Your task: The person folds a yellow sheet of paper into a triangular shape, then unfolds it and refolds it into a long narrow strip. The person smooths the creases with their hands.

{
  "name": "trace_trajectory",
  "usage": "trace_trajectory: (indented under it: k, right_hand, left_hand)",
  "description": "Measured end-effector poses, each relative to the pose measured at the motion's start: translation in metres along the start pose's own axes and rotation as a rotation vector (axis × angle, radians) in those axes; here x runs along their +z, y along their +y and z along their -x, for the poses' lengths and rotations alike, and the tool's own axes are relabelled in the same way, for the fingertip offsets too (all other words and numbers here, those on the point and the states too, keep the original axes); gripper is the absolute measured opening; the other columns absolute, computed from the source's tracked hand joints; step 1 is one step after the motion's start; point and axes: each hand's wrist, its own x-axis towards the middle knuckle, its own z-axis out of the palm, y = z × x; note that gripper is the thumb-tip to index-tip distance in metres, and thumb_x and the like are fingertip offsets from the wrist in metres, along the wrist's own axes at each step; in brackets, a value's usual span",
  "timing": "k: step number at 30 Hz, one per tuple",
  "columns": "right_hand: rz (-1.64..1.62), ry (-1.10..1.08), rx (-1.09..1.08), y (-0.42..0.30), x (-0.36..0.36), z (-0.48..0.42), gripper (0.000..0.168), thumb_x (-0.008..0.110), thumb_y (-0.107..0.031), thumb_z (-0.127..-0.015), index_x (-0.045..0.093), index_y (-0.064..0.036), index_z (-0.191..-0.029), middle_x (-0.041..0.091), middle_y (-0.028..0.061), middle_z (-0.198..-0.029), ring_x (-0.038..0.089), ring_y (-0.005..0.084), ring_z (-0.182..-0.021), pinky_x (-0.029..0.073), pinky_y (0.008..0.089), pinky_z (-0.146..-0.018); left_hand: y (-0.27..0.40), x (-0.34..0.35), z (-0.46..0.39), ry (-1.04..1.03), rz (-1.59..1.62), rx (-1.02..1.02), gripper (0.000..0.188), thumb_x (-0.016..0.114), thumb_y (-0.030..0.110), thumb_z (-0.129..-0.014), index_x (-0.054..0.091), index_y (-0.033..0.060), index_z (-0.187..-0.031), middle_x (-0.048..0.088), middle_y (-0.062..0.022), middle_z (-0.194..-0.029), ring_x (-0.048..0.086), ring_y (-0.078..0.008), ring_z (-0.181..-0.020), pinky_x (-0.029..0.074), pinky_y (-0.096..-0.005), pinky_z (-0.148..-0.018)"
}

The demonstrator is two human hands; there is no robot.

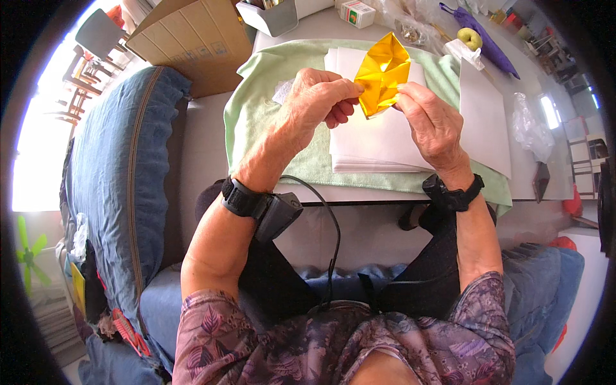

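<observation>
A piece of folded gold foil paper (385, 67), creased and pointed at its top and bottom ends, is held up between my two hands. My left hand (322, 96) pinches its left edge with thumb and fingers. On the opposite edge, my right hand (428, 115) grips it lower down between thumb and fingertips. Beneath the foil lies a stack of white paper sheets (365, 149), resting on a light green towel (274, 139). Part of the stack's top is hidden behind the foil and my right hand.
A cardboard box (197, 48) stands at the back left. Along the table's far side are a small white carton (357, 13), a green apple (469, 38) and a purple folded umbrella (481, 43). Clear plastic wrap (532, 127) lies at right. A black cable (337, 231) hangs before my lap.
</observation>
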Motion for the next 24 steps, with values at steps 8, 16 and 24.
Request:
trace_trajectory:
  k: [8,16,24]
  right_hand:
    - [-0.229,0.106,0.175,-0.004,0.004,-0.005,0.019,0.07,-0.01,-0.08,0.063,-0.004,-0.096,0.062,0.0086,-0.101,0.066,0.0184,-0.081,0.056,0.0278,-0.063]
    - [-1.155,-0.157,1.189,-0.026,0.0,-0.006,0.033,0.063,-0.035,-0.091,0.06,-0.002,-0.085,0.059,0.0027,-0.07,0.058,0.009,-0.062,0.051,0.0228,-0.052]
    - [-1.265,-0.22,1.356,-0.029,0.007,0.0,0.034,0.06,-0.032,-0.091,0.061,0.0,-0.08,0.06,0.0054,-0.068,0.057,0.0107,-0.053,0.049,0.0232,-0.045]
  left_hand:
    - [-0.007,0.0,-0.004,0.092,0.051,0.05,0.021,0.063,0.015,-0.078,0.066,-0.0056,-0.074,0.06,-0.0074,-0.061,0.055,-0.012,-0.051,0.042,-0.0242,-0.045]
    - [-0.009,0.008,0.001,0.19,-0.092,0.134,0.021,0.063,0.016,-0.08,0.066,-0.003,-0.074,0.06,-0.0053,-0.062,0.053,-0.0087,-0.053,0.04,-0.0213,-0.048]
    - [-0.019,0.014,-0.002,0.186,-0.284,0.181,0.023,0.063,0.018,-0.081,0.066,-0.0046,-0.078,0.061,-0.0043,-0.064,0.055,-0.0082,-0.056,0.041,-0.0212,-0.05]
